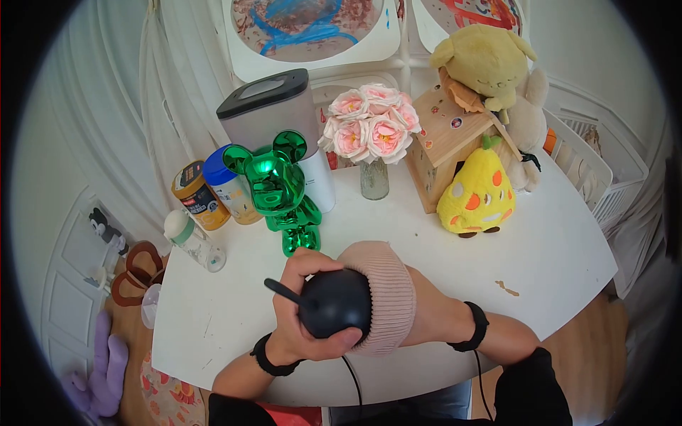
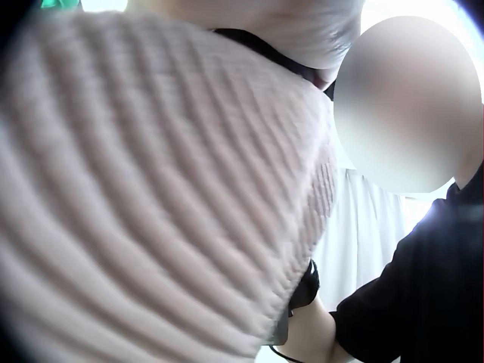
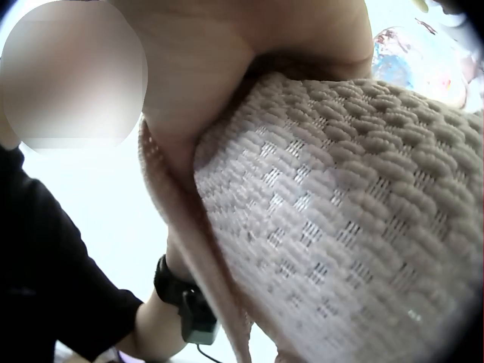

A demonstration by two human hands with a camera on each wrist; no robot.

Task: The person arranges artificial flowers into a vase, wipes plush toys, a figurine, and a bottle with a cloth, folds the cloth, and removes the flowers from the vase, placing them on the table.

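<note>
In the head view my left hand [image 1: 295,305] grips a smooth black round object [image 1: 337,305], with fingers over its top and the thumb below. A thin black stem [image 1: 281,290] sticks out of it on the left. Around its right side sits a pale pink knit hat [image 1: 391,298] with a ribbed cuff. My right hand [image 1: 423,309] holds the hat from the right, its fingers mostly hidden by the knit. Basket-weave knit [image 3: 333,189] fills much of the right wrist view, under that hand. Up close, the ribbed cuff [image 2: 166,189] covers most of the left wrist view.
Beyond the hands on the white table [image 1: 256,348] stand a shiny green bear figure [image 1: 275,188], a vase of pink roses [image 1: 374,177] and a yellow plush pear [image 1: 477,199]. A clear bottle [image 1: 202,245] and two tubs are at left, a wooden house [image 1: 455,135] behind.
</note>
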